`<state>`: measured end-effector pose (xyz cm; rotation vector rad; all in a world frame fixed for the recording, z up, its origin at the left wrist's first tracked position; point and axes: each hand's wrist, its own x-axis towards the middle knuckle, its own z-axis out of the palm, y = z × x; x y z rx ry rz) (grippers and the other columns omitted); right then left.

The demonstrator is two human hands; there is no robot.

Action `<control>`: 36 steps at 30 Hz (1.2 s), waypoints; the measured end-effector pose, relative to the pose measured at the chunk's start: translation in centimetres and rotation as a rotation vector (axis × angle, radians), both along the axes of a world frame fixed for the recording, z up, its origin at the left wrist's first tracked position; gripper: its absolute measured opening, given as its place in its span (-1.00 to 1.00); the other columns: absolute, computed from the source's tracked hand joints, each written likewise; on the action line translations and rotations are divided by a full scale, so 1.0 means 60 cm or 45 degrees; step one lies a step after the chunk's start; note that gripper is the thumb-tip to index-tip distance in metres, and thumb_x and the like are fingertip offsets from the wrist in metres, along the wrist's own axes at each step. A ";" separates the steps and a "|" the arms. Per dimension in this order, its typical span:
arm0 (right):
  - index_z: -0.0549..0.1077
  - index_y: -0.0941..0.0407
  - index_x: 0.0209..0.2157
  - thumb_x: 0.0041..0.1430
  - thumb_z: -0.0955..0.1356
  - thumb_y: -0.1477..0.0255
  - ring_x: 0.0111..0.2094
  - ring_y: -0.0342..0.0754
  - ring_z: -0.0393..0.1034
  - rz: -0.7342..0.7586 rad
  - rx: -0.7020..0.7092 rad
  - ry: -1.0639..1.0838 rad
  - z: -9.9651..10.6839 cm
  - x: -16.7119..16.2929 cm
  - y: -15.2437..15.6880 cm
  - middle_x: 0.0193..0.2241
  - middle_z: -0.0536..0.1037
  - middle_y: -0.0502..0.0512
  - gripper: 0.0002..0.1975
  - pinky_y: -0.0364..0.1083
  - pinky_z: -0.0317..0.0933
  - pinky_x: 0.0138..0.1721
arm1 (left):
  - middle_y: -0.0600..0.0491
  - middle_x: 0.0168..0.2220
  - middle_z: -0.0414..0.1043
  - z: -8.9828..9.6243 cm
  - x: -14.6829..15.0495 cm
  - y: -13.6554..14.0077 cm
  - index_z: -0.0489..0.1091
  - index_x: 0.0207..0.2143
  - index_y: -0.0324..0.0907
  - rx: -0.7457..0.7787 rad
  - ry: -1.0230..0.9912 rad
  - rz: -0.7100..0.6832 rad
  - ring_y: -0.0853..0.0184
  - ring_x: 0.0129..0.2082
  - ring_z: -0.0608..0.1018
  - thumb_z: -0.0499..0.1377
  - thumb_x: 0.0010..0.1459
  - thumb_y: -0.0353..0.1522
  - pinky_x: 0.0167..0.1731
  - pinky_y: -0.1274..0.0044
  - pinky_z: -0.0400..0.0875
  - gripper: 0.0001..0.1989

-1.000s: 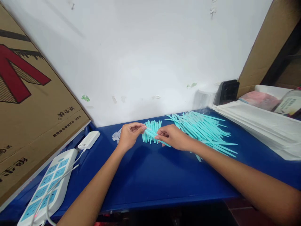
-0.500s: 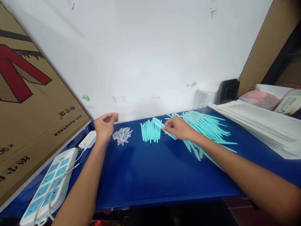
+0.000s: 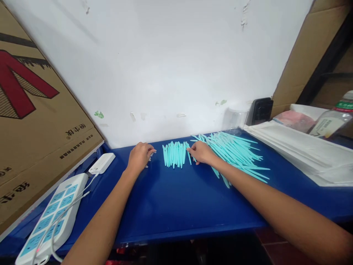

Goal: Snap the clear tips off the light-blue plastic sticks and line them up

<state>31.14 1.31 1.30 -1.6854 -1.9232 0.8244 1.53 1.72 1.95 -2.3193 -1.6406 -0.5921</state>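
Over the small pile of translucent plastic pieces [image 3: 150, 159] rests my left hand [image 3: 139, 154], its fingers pinched together and covering most of the pile. What its fingertips hold, if anything, is hidden. My right hand [image 3: 202, 152] pinches a slim turquoise plastic stick [image 3: 189, 156] just right of the neat row of turquoise sticks [image 3: 174, 154]. That row lies between my two hands, its sticks side by side. Behind and right of my right hand spreads a large loose heap of the same tapered sticks [image 3: 234, 149].
All this lies on a blue table [image 3: 176, 206] against a white wall. At left are a power strip [image 3: 52, 221] with cables, a white adapter [image 3: 102, 163] and a large carton [image 3: 41, 147]. A clear container [image 3: 237, 119], white sheets [image 3: 298, 151] and a bottle [image 3: 333, 117] stand right.
My left hand has moved right and down onto the translucent pieces. My right hand has shifted slightly; the stick that lay slanted across the row's right end now stands beside it.
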 end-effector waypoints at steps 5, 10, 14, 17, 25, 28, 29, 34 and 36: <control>0.40 0.09 -0.61 0.38 0.30 0.22 -0.53 0.01 0.48 0.076 0.311 -0.286 -0.002 0.010 0.006 -0.60 0.54 0.14 -0.53 -0.07 0.21 -0.44 | -0.12 -0.26 0.60 0.002 -0.009 0.001 0.64 -0.23 -0.08 -0.020 0.117 0.064 0.04 -0.15 0.56 0.13 0.36 -0.26 -0.27 0.38 0.37 -0.73; 0.61 0.17 -0.25 0.38 0.26 0.38 -0.19 0.18 0.53 -0.147 0.584 -0.621 0.009 0.066 0.029 -0.19 0.63 0.37 -0.70 -0.01 0.24 -0.28 | -0.15 -0.31 0.56 0.006 -0.011 0.002 0.64 -0.26 -0.11 -0.027 0.148 0.112 -0.01 -0.13 0.55 0.16 0.33 -0.28 -0.28 0.36 0.37 -0.75; 0.62 0.17 -0.22 0.34 0.35 0.25 -0.17 0.22 0.53 -0.239 0.488 -0.837 0.032 0.124 0.040 -0.17 0.63 0.36 -0.71 0.00 0.23 -0.30 | -0.16 -0.31 0.55 0.006 -0.013 0.002 0.63 -0.26 -0.13 -0.049 0.176 0.145 -0.02 -0.13 0.55 0.18 0.31 -0.29 -0.28 0.36 0.36 -0.78; 0.62 0.16 -0.32 0.27 0.40 0.13 -0.25 0.20 0.52 -0.189 0.333 -0.872 0.043 0.148 0.039 -0.26 0.64 0.34 -0.64 0.00 0.21 -0.33 | -0.16 -0.28 0.56 0.005 -0.014 0.000 0.62 -0.25 -0.14 -0.113 0.224 0.210 0.00 -0.19 0.57 0.18 0.29 -0.27 -0.31 0.36 0.36 -0.78; 0.60 0.23 -0.12 0.37 0.34 0.17 0.01 0.25 0.37 0.018 0.707 -0.957 0.010 0.101 0.048 -0.12 0.60 0.39 -0.60 0.07 0.21 -0.09 | -0.18 -0.17 0.55 0.002 -0.001 -0.007 0.58 -0.19 -0.17 -0.056 0.286 0.165 -0.01 -0.09 0.51 0.14 0.30 -0.24 -0.19 0.31 0.39 -0.75; 0.61 0.23 -0.19 0.36 0.35 0.20 0.06 0.30 0.31 0.032 0.717 -1.050 -0.009 0.083 0.063 -0.13 0.61 0.39 -0.63 0.12 0.17 -0.01 | -0.19 -0.14 0.54 -0.001 0.007 -0.006 0.57 -0.15 -0.18 -0.050 0.287 0.111 -0.01 -0.06 0.49 0.14 0.32 -0.23 -0.11 0.28 0.39 -0.72; 0.62 0.23 -0.21 0.36 0.35 0.23 0.05 0.29 0.32 0.035 0.698 -1.064 -0.014 0.080 0.068 -0.14 0.61 0.38 -0.66 0.12 0.16 -0.02 | -0.18 -0.14 0.54 -0.001 0.009 -0.006 0.57 -0.13 -0.18 -0.051 0.285 0.103 -0.01 -0.06 0.49 0.13 0.33 -0.23 -0.10 0.28 0.39 -0.72; 0.62 0.25 -0.23 0.36 0.35 0.42 0.01 0.25 0.35 0.043 0.668 -1.082 -0.025 0.084 0.081 -0.19 0.64 0.37 -0.77 0.07 0.13 -0.08 | -0.14 -0.15 0.55 -0.005 0.006 -0.003 0.57 -0.13 -0.18 -0.021 0.282 0.096 0.01 -0.06 0.48 0.12 0.34 -0.24 -0.11 0.28 0.40 -0.73; 0.62 0.25 -0.23 0.37 0.33 0.43 0.00 0.24 0.35 0.047 0.676 -1.081 -0.026 0.089 0.082 -0.19 0.63 0.38 -0.77 0.06 0.11 -0.10 | -0.14 -0.16 0.56 -0.006 0.004 -0.002 0.57 -0.14 -0.17 0.005 0.263 0.085 0.01 -0.07 0.49 0.12 0.34 -0.24 -0.11 0.28 0.40 -0.73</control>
